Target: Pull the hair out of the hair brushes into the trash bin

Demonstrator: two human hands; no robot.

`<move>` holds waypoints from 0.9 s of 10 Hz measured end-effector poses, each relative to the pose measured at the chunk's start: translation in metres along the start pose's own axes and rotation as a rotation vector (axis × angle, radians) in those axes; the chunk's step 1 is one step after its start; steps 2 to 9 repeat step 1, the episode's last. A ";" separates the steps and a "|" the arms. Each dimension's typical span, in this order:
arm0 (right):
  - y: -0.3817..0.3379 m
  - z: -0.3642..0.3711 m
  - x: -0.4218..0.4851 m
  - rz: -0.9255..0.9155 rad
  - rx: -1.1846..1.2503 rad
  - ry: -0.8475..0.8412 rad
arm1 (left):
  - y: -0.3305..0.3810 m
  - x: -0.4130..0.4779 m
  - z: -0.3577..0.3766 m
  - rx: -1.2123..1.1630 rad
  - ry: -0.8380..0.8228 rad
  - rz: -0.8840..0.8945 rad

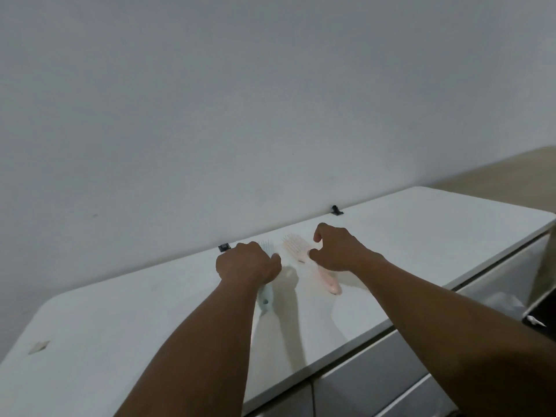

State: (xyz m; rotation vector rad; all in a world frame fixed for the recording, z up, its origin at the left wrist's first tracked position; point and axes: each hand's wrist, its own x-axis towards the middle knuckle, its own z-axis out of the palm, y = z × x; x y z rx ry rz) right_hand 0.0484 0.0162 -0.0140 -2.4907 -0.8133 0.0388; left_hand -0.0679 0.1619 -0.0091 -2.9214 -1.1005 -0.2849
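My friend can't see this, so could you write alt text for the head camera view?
Two bare arms reach over a white table; the left hand covers a pale blue hairbrush, the right hand a pink hairbrush. A plain grey wall fills the background.

Two hair brushes lie side by side on a white table.

The light blue brush (266, 291) lies on the left, its handle end toward the camera with a small hole in it, its bristled head partly hidden beneath a hand. The pink brush (304, 260) lies just to its right, bristles up, head toward the wall, handle angled toward the near right. The image is too blurred to show any hair on them.
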 end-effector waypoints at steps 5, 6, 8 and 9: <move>-0.001 -0.032 -0.002 -0.029 -0.008 0.032 | 0.005 -0.002 -0.030 0.032 0.089 0.015; -0.001 -0.032 -0.002 -0.029 -0.008 0.032 | 0.005 -0.002 -0.030 0.032 0.089 0.015; -0.001 -0.032 -0.002 -0.029 -0.008 0.032 | 0.005 -0.002 -0.030 0.032 0.089 0.015; -0.001 -0.032 -0.002 -0.029 -0.008 0.032 | 0.005 -0.002 -0.030 0.032 0.089 0.015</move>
